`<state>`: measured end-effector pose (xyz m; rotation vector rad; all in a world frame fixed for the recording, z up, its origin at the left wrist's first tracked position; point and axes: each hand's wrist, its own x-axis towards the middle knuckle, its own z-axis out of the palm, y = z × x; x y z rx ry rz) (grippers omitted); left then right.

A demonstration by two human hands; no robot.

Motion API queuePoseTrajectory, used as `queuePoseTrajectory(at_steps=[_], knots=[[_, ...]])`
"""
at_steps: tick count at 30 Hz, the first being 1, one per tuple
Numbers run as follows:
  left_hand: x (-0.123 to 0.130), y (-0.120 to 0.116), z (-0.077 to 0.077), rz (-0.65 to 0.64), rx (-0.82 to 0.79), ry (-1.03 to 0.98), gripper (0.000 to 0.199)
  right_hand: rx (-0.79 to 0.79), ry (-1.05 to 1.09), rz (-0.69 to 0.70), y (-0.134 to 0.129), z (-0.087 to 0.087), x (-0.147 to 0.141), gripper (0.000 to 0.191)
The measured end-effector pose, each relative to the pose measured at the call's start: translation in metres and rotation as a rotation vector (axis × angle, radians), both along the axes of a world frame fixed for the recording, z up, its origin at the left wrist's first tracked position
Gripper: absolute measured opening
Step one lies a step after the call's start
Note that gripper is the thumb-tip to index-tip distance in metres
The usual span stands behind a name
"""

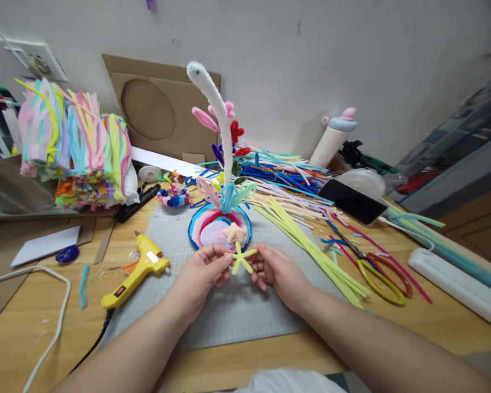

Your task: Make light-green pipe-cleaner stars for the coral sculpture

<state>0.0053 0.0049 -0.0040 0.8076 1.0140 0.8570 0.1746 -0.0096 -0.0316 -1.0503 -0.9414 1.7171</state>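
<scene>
Between my two hands is a yellow-green star bent from pipe cleaner (241, 258), its arms spread out. My left hand (210, 268) pinches its left arm between thumb and finger. On the other side, my right hand (275, 271) has its fingertips closed on the right arm. Just behind the star sits a round base of coiled pipe cleaners (195, 225) in blue, pink and white, bearing a small cream star (234, 233). From the base rises a tall white fuzzy stem (225, 125) with coloured petals and loops around it.
Left on the wooden table lies a yellow glue gun (137, 270). To the right are yellow-green pipe cleaners (311, 248), scissors (378, 270), a phone (352, 201) and a white power strip (454, 284). Pipe cleaner bundles (77, 142) stand back left; cardboard (184, 114) leans on the wall.
</scene>
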Motion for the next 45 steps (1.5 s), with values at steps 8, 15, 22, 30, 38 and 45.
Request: queuePoseTrajectory(at_steps=[8,15,22,30,38,45], knots=[[0.000,0.000,-0.002,0.016,0.029,0.024,0.032,0.028,-0.066,-0.023,0.000,0.003,0.001,0.032],[-0.001,0.000,-0.002,0.005,0.025,0.066,0.031,0.071,-0.072,-0.090,0.000,0.006,-0.001,0.031],[0.000,-0.001,0.000,-0.042,0.016,0.058,0.028,0.078,-0.118,-0.089,0.001,0.006,-0.001,0.030],[0.000,-0.002,-0.003,-0.014,0.039,0.073,0.027,0.071,-0.119,0.033,-0.001,0.008,-0.002,0.032],[0.003,-0.003,-0.002,-0.159,0.172,0.131,0.029,0.163,-0.234,0.082,-0.003,0.004,-0.003,0.027],[-0.003,0.000,-0.016,-0.068,0.136,0.176,0.032,0.466,-1.000,-0.210,0.038,0.032,0.060,0.016]])
